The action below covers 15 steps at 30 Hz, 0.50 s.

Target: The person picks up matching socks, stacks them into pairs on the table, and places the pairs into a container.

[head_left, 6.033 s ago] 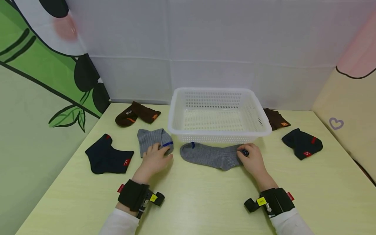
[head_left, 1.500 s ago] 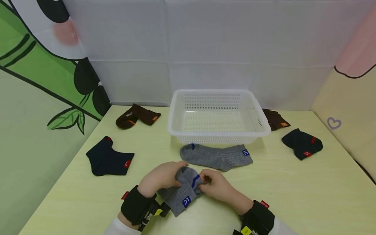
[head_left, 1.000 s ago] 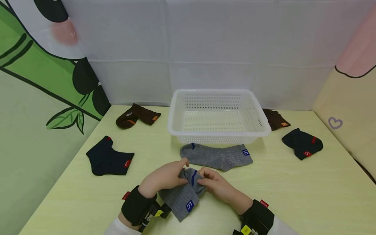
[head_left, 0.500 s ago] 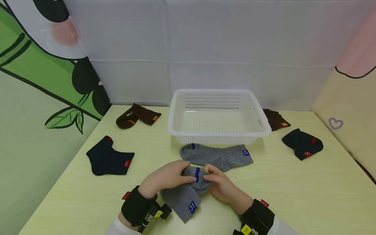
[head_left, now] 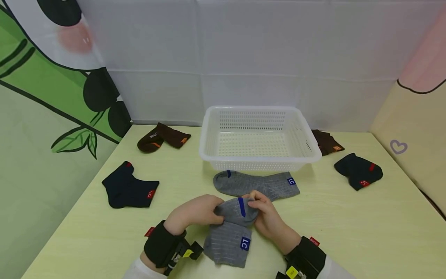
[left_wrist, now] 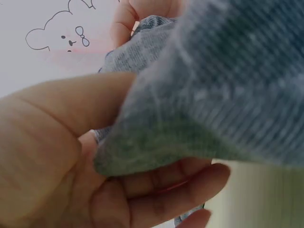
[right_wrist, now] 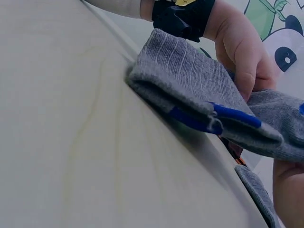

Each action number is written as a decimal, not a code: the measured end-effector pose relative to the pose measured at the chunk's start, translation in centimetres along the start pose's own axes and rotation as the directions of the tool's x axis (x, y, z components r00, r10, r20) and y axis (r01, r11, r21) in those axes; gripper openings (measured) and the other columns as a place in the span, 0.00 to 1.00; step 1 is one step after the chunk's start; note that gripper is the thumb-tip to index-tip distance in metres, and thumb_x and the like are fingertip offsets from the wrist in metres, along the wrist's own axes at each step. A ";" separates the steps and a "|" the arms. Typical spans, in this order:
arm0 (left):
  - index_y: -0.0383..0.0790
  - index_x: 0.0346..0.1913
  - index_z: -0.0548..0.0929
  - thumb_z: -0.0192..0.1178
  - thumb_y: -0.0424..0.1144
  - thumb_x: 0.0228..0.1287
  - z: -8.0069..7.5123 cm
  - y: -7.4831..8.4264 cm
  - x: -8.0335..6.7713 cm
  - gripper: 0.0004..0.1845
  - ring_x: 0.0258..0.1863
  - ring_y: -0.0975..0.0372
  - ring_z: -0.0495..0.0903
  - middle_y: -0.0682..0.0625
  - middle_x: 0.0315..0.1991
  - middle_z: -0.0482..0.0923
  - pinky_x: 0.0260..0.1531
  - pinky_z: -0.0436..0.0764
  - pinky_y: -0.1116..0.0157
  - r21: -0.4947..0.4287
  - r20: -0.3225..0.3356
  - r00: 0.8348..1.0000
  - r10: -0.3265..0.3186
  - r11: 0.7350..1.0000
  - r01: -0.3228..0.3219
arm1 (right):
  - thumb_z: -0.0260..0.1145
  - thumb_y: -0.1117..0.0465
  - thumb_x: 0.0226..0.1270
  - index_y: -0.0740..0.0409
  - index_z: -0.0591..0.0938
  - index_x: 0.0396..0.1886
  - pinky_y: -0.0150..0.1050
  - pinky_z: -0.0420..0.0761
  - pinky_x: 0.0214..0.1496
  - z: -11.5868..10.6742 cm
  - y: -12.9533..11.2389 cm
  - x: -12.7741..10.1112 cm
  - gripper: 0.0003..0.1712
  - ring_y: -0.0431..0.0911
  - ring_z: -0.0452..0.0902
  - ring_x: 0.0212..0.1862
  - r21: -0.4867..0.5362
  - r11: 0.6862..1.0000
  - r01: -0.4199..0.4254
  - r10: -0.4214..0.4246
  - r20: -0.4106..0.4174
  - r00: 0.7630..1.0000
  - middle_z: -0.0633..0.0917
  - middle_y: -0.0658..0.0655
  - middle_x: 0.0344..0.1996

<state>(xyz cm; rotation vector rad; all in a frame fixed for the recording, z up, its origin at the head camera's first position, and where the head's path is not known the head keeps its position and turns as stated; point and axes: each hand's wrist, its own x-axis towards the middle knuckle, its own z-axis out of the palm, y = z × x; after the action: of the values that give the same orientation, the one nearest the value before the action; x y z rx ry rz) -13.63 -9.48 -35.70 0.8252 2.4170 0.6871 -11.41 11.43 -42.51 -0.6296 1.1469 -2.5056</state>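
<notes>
A grey ribbed sock [head_left: 228, 244] with a blue toe stripe and a blue LC label hangs folded between both hands near the front of the table. My left hand [head_left: 196, 211] pinches it near the fold, thumb on top and fingers beneath, as the left wrist view shows up close on the sock [left_wrist: 199, 104]. On the toe side, my right hand [head_left: 270, 221] pinches the end between thumb and fingers. In the right wrist view the cuff opening of the sock [right_wrist: 185, 71] faces the camera. Just behind the hands, a matching grey sock [head_left: 258, 184] lies flat.
A white perforated plastic basket [head_left: 259, 159] stands at the back middle. Dark navy socks lie at left [head_left: 130, 188] and right [head_left: 359, 170]. Brown socks lie at the back left [head_left: 163, 137] and beside the basket's right side [head_left: 327, 142]. Walls border the table behind and at both sides.
The left grey sock has come from beside the basket to the front, now in both hands. Its toe has shifted right and its cuff swung toward the front edge. The right hand left the other grey sock.
</notes>
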 end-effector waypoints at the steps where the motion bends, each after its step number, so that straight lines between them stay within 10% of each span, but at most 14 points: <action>1: 0.43 0.29 0.75 0.60 0.32 0.56 0.0 0.0 0.0 0.05 0.21 0.65 0.63 0.55 0.21 0.63 0.26 0.61 0.67 -0.004 0.008 1.000 -0.001 1.000 0.001 | 0.41 0.76 0.65 0.49 0.74 0.28 0.27 0.74 0.39 0.0 0.0 0.0 0.21 0.36 0.74 0.36 0.001 1.000 0.008 -0.008 0.006 1.000 0.80 0.45 0.37; 15: 0.42 0.37 0.73 0.58 0.29 0.57 0.2 0.0 0.1 0.07 0.27 0.62 0.66 0.53 0.26 0.66 0.31 0.63 0.63 0.064 0.003 1.000 -0.011 0.998 0.011 | 0.38 0.78 0.63 0.49 0.74 0.26 0.26 0.73 0.37 -0.5 -0.5 -0.7 0.24 0.34 0.73 0.33 -0.016 0.999 0.043 -0.043 0.018 0.999 0.79 0.44 0.38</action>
<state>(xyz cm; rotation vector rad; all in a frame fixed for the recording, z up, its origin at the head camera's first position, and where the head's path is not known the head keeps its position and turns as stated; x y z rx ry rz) -13.61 -9.34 -35.85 0.8370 2.4501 0.6069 -11.10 12.37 -42.58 -0.6868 1.1599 -2.5237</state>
